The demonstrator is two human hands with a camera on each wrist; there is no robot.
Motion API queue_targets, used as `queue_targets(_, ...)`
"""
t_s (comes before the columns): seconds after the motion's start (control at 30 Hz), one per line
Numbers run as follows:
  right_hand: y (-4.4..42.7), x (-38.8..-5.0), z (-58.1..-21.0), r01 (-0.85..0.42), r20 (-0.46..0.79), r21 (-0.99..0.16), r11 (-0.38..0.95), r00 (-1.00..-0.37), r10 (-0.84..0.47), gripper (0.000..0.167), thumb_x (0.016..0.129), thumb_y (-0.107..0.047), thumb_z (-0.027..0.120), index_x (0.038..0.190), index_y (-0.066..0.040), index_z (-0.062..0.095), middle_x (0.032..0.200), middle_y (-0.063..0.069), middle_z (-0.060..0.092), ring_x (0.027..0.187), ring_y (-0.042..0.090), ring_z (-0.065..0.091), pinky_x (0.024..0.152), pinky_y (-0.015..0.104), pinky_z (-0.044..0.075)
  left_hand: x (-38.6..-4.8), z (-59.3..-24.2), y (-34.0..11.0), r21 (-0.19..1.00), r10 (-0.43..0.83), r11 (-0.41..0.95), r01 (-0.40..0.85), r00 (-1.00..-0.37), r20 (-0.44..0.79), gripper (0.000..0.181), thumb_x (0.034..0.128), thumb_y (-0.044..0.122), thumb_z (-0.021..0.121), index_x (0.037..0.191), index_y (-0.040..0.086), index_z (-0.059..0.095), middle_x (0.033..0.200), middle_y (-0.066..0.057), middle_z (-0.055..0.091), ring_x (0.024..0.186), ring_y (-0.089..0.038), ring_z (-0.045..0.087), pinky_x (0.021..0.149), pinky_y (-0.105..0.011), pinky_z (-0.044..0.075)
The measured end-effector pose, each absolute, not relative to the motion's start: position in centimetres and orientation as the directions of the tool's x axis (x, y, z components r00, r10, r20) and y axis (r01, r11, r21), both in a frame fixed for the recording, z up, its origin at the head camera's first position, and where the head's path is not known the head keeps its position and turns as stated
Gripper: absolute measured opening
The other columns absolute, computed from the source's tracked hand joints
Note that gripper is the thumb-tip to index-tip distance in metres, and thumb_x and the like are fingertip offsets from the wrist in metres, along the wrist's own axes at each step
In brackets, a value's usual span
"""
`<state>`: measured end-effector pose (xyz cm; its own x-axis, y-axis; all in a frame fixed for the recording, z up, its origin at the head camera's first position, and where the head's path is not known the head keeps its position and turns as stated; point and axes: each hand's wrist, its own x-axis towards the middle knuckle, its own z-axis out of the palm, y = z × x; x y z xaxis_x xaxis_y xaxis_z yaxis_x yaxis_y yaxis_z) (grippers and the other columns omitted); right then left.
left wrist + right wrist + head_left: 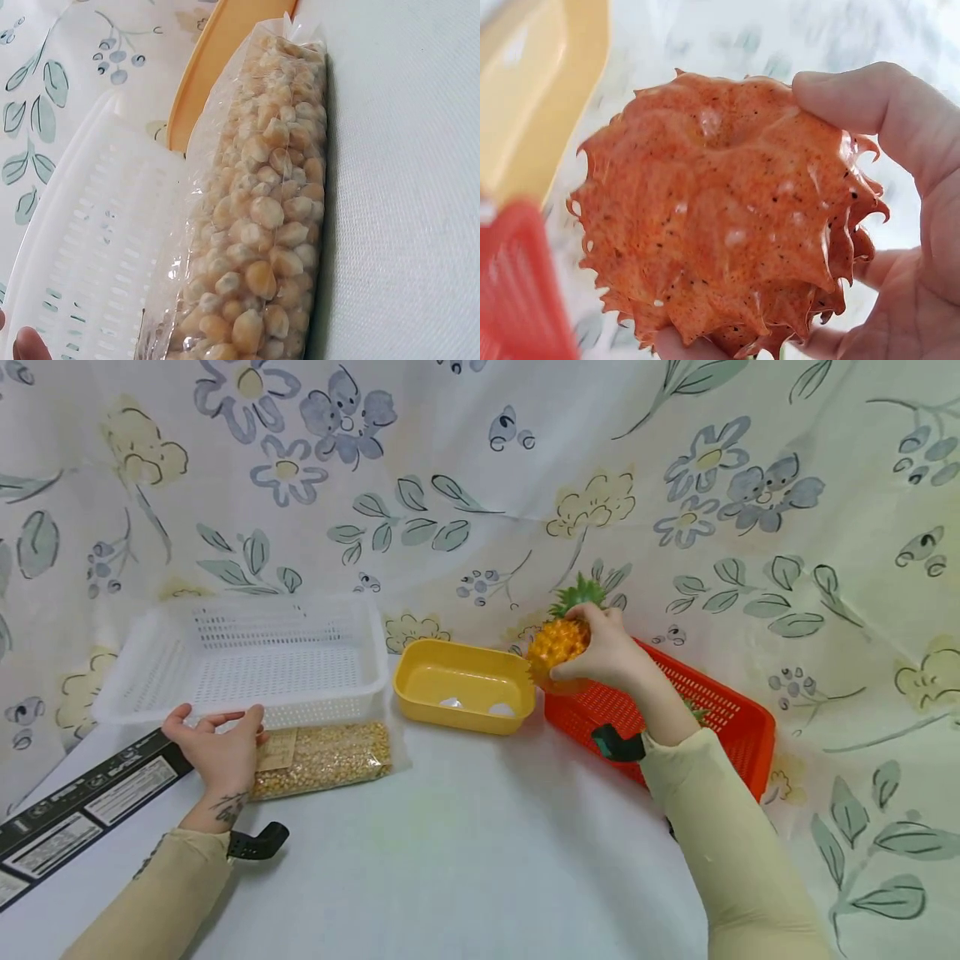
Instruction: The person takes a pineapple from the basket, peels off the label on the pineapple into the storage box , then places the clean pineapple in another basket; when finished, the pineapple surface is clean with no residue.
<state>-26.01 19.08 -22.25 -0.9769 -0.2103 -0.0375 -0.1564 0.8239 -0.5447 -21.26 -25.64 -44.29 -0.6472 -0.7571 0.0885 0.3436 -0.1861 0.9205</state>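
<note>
An orange toy pineapple with a green leafy crown is gripped by my right hand, held up over the far left end of the red basket. The right wrist view shows the spiky underside of the pineapple, with thumb and fingers around its sides. My left hand is at the near edge of the white basket, beside the left end of a clear bag of corn kernels. Its fingers are spread and loosely bent, with nothing visible in them; whether they touch the basket is unclear.
A yellow container stands between the two baskets, with two pale spots inside. At the left lies a long black box with white labels. Something green shows in the red basket behind my right forearm. Floral cloth hangs behind everything.
</note>
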Motion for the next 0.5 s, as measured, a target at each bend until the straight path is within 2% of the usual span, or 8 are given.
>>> queue_targets(0.17, 21.9, -29.5, -23.6, -0.039, -0.098, -0.565, 0.824, -0.989, -0.114, 0.08, 0.072, -0.022, 0.077, 0.136, -0.01, 0.03, 0.132, 0.023, 0.021, 0.11, 0.037, 0.039, 0.093, 0.05, 0.043, -19.7, -41.2, -24.0, 0.927, -0.762, -0.238, 0.29, -0.647, 0.007, 0.074, 0.0702, -0.001, 0.075, 0.12, 0.022, 0.025, 0.08, -0.007, 0.047, 0.042, -0.015, 0.055, 0.04, -0.022, 0.049)
queue_targets(0.27, 23.3, -30.8, -25.0, 0.042, -0.152, -0.563, 0.825, -0.987, -0.053, 0.081, 0.073, -0.023, 0.076, 0.137, -0.008, 0.028, 0.137, 0.026, 0.015, 0.113, 0.041, 0.034, 0.096, 0.053, 0.04, -18.8, -39.5, -23.0, 0.93, -0.758, -0.263, 0.255, -0.651, -0.036, 0.072, 0.0721, -0.003, 0.072, 0.12, 0.021, 0.024, 0.08, -0.006, 0.046, 0.042, -0.014, 0.055, 0.041, -0.02, 0.048)
queue_targets(0.4, 24.9, -32.2, -27.1, 0.103, -0.206, -0.543, 0.833, -0.978, -0.014, 0.079, 0.075, -0.026, 0.074, 0.135, -0.006, 0.028, 0.138, 0.03, 0.008, 0.111, 0.044, 0.034, 0.092, 0.053, 0.044, -18.9, -39.7, -23.1, 0.939, -0.763, -0.24, 0.247, -0.646, -0.025, 0.072, 0.0724, -0.002, 0.073, 0.121, 0.021, 0.025, 0.08, -0.006, 0.047, 0.042, -0.014, 0.056, 0.041, -0.02, 0.048)
queue_targets(0.5, 25.7, -32.7, -28.4, 0.121, -0.243, -0.535, 0.836, -0.97, -0.015, 0.08, 0.075, -0.027, 0.073, 0.137, -0.006, 0.027, 0.137, 0.03, 0.013, 0.112, 0.044, 0.035, 0.089, 0.052, 0.046, -19.5, -40.9, -23.7, 0.947, -0.767, -0.205, 0.248, -0.642, 0.003, 0.074, 0.072, 0.001, 0.075, 0.121, 0.022, 0.024, 0.08, -0.005, 0.047, 0.043, -0.013, 0.056, 0.042, -0.021, 0.049)
